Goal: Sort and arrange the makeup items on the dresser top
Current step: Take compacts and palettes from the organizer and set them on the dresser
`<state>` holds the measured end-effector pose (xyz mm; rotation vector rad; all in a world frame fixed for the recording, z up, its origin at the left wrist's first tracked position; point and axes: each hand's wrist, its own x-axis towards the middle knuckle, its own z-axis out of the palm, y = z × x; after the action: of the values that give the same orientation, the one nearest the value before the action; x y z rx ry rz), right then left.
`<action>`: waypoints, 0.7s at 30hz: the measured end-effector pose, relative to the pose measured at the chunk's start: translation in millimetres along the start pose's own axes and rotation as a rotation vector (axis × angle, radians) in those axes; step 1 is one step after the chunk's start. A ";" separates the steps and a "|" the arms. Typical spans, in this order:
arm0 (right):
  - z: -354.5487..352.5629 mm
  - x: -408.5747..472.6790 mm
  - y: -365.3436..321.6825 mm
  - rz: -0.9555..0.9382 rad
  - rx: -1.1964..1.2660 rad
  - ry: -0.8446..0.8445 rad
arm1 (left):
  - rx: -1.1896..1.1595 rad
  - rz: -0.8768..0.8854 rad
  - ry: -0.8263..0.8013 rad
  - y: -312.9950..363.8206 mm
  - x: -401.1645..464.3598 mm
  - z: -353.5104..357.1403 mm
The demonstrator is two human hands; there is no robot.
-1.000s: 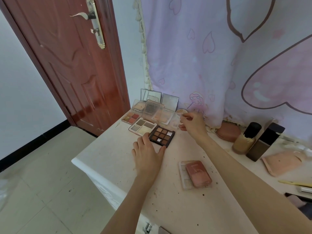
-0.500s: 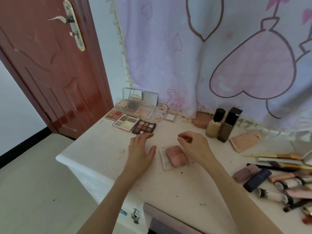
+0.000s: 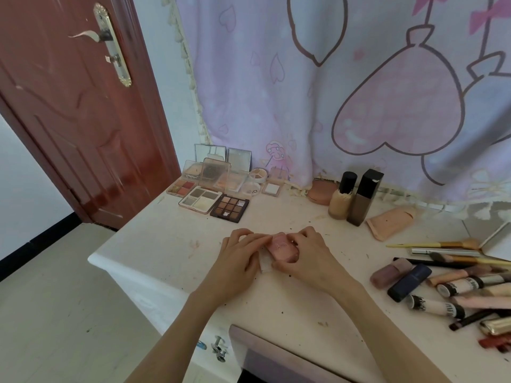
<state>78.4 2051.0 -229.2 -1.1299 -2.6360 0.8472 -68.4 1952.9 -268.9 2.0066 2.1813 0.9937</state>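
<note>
A pink blush compact (image 3: 282, 248) with a clear lid lies in the middle of the white dresser top (image 3: 166, 244). My left hand (image 3: 240, 261) grips its left side and my right hand (image 3: 307, 255) grips its right side, fingers curled over it. At the back left stands a group of open eyeshadow palettes: a dark nine-pan one (image 3: 230, 208), a pale four-pan one (image 3: 201, 199) and a reddish one (image 3: 181, 187), with mirrored compacts (image 3: 210, 153) behind. Two foundation bottles (image 3: 355, 197) stand at the back.
A round peach compact (image 3: 320, 192) and a peach sponge pouch (image 3: 391, 222) lie near the curtain. Several brushes, tubes and lipsticks (image 3: 453, 283) are heaped at the right. A red-brown door (image 3: 69, 120) is at the left; the dresser's left edge drops to the floor.
Both hands have come back from the palettes at the back left and closed on the pink compact from either side. The view has swung right.
</note>
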 end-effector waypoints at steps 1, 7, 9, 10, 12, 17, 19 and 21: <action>0.1 -0.6 1.0 -0.009 0.018 0.023 | -0.004 0.004 0.008 0.8 -0.3 -0.3; -3.6 -3.6 -2.4 -0.061 0.432 0.250 | -0.098 -0.001 0.085 3.7 1.7 -5.7; -9.4 -1.7 -8.9 -0.007 0.754 0.215 | -0.138 0.011 0.122 6.9 4.7 -9.3; -12.2 -0.4 -11.4 0.023 0.916 0.163 | -0.140 0.029 0.152 8.9 6.5 -10.9; -17.6 0.8 -15.2 0.058 1.215 0.031 | -0.142 0.050 0.186 13.1 12.4 -16.1; -25.3 2.1 -18.9 0.068 1.370 -0.108 | -0.202 0.040 0.029 23.1 25.7 -37.2; -27.1 0.8 -19.9 0.052 1.364 -0.156 | -0.167 0.073 -0.005 24.8 27.7 -41.4; -29.5 -0.9 -20.9 0.034 1.372 -0.204 | -0.163 0.091 -0.004 27.0 28.2 -44.4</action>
<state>76.3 2051.7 -193.1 -0.6375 -1.3867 2.2521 -67.9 1958.3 -210.1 2.0474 1.9517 1.1361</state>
